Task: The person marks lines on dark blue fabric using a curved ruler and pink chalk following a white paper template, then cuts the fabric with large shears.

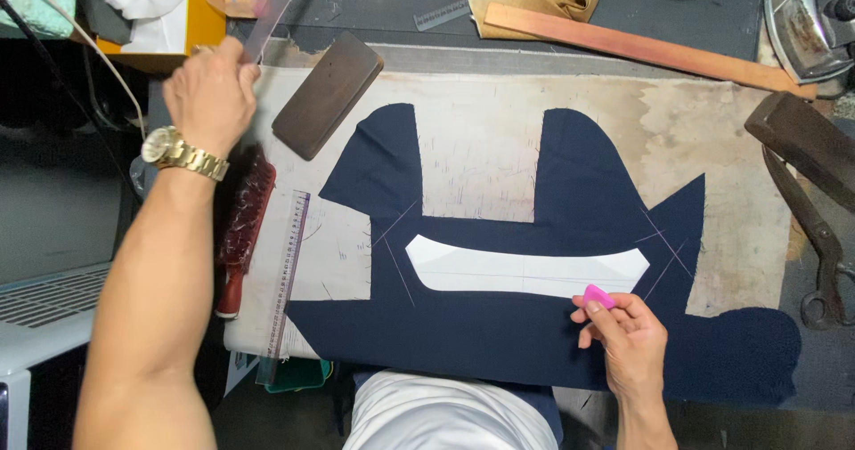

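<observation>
A navy cut piece of fabric lies flat on a worn white board. On it rests a long white paper pattern with pointed ends. My right hand pinches a pink tailor's chalk just below the pattern's right end. My left hand, with a gold watch on its wrist, is raised at the upper left and grips a clear plastic ruler that points up and away. Thin chalk lines show on the fabric.
A dark rectangular block lies at the board's upper left. A red brush and a second clear ruler sit along the left edge. A long wooden stick crosses the top; large shears lie at the right.
</observation>
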